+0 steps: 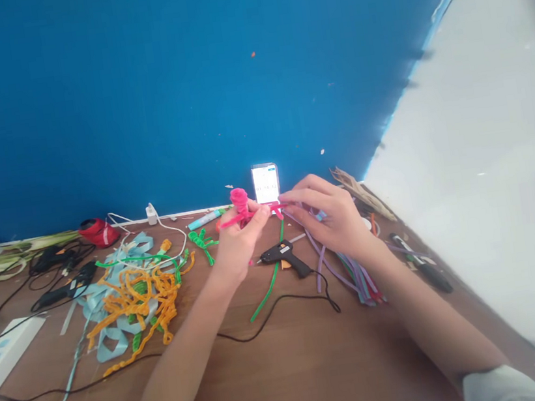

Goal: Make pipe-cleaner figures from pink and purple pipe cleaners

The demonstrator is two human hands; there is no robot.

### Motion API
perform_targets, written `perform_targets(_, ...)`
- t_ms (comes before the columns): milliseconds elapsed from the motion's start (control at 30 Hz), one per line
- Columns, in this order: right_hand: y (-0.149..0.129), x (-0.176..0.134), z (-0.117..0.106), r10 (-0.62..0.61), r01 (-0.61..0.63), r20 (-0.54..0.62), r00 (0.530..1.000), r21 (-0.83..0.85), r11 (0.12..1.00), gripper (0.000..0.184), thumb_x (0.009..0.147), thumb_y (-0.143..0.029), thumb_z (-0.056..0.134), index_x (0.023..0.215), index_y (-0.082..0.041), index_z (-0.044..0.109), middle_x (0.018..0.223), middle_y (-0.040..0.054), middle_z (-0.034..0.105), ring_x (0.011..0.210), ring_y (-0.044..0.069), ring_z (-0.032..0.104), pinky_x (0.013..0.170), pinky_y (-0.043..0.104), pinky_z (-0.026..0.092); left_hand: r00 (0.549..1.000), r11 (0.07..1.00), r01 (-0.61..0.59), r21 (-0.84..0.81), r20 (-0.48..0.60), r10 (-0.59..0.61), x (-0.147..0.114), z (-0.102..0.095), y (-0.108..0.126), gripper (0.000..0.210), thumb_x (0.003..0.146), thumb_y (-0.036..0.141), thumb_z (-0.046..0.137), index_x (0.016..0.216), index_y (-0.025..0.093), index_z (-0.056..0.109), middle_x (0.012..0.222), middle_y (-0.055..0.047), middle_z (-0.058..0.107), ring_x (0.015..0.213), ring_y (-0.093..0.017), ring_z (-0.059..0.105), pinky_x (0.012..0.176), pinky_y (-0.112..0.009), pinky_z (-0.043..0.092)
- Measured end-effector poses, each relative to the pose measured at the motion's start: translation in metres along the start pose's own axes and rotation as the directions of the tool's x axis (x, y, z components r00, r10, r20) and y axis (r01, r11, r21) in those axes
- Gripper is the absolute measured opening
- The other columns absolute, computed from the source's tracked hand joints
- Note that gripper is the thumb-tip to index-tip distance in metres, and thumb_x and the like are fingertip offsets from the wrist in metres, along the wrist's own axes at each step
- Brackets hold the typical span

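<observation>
My left hand (237,242) is closed around a pink pipe-cleaner flower (239,199), its coiled head standing up above the fingers. Pink strands stick out to both sides of that hand. With thumb and fingertips, my right hand (329,211) pinches the end of the strand that runs to the right. Beneath the hands a black glue gun (284,255) lies on the table, nozzle to the left. A green pipe cleaner (272,290) passes under it. Just behind the hands a lit phone (266,183) leans upright against the wall.
On the left lies a tangle of orange pipe cleaners (137,296) and light blue ribbon (112,346). A white power strip (9,356) sits at the left edge. Purple pipe cleaners (341,276) lie under my right arm. A black cord (280,299) crosses the brown table (309,366).
</observation>
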State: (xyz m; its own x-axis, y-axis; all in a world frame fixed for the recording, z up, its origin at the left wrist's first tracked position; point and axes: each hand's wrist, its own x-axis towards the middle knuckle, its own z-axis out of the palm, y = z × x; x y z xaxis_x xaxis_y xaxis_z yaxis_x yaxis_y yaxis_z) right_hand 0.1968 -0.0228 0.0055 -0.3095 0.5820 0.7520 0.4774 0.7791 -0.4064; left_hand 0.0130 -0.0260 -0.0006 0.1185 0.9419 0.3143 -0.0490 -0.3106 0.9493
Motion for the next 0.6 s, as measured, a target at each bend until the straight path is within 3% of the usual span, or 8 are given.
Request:
perform_targets(100,0.005,-0.002,-0.001,-0.17,0.175,0.044,0.984,-0.182,0.968,0.017,0.095,-0.021,0.059,0.106,-0.021,0.072,0.098,0.008,0.068,0.085,0.018,0.062,0.071,0.031,0.047,0.992,0.988,0.106,-0.116,0.076,-0.098,0.002,0.001,-0.002,0.03,0.085,0.039,0.067,0.07,0.018,0.052,0.053,0.007,0.034,0.048,-0.007,0.028,0.048,-0.024,0.022)
perform_targets(200,0.005,-0.003,0.002,-0.202,0.208,0.052,0.978,-0.236,0.949,0.014,0.095,-0.021,0.06,0.1,-0.018,0.072,0.093,0.0089,0.069,0.082,0.019,0.062,0.07,0.032,0.046,0.999,0.999,0.032,-0.02,0.021,-0.032,0.001,0.002,-0.003,0.027,0.085,0.037,0.067,0.072,0.018,0.056,0.055,0.006,0.04,0.051,-0.007,0.033,0.05,-0.024,0.027)
perform_targets(300,-0.001,-0.003,0.007,-0.105,0.107,0.018,0.994,-0.114,0.988,0.015,0.096,-0.022,0.057,0.096,-0.017,0.071,0.087,0.0072,0.066,0.075,0.016,0.059,0.067,0.031,0.044,0.99,0.975,-0.129,0.182,-0.036,0.138,-0.001,0.002,-0.004,0.022,0.087,0.033,0.065,0.073,0.017,0.06,0.061,0.003,0.049,0.056,-0.009,0.042,0.053,-0.024,0.034)
perform_targets(400,-0.005,-0.003,0.013,0.094,-0.088,-0.025,0.995,0.164,0.982,0.015,0.093,-0.025,0.06,0.085,-0.018,0.071,0.077,0.0031,0.061,0.067,0.014,0.052,0.062,0.03,0.04,0.946,0.881,-0.294,0.371,-0.02,0.324,-0.004,0.001,-0.006,0.018,0.09,0.028,0.061,0.076,0.017,0.062,0.064,0.002,0.054,0.056,-0.009,0.046,0.054,-0.024,0.037)
perform_targets(467,-0.005,-0.002,0.015,0.277,-0.261,0.025,0.961,0.423,0.868,0.017,0.09,-0.028,0.064,0.076,-0.019,0.069,0.071,0.0007,0.058,0.064,0.013,0.05,0.06,0.029,0.038,0.887,0.769,-0.413,0.487,0.025,0.461,-0.005,0.0,-0.008,0.013,0.09,0.023,0.061,0.078,0.018,0.061,0.061,0.004,0.053,0.053,-0.008,0.045,0.053,-0.024,0.036)
perform_targets(533,-0.004,-0.001,0.015,0.444,-0.447,0.18,0.878,0.641,0.624,0.02,0.086,-0.031,0.068,0.071,-0.019,0.067,0.065,-0.0014,0.056,0.06,0.011,0.047,0.057,0.027,0.035,0.782,0.599,-0.556,0.577,0.117,0.612,-0.006,-0.002,-0.01,0.009,0.089,0.017,0.061,0.08,0.018,0.06,0.06,0.004,0.056,0.052,-0.008,0.047,0.054,-0.023,0.037)
perform_targets(600,-0.004,0.0,0.013,0.517,-0.599,0.388,0.763,0.725,0.34,0.019,0.082,-0.031,0.071,0.069,-0.018,0.066,0.06,-0.0029,0.054,0.055,0.01,0.043,0.053,0.025,0.031,0.645,0.396,-0.683,0.614,0.251,0.722,-0.006,-0.005,-0.012,0.007,0.088,0.013,0.06,0.083,0.018,0.059,0.065,0.003,0.062,0.056,-0.009,0.053,0.057,-0.024,0.039)
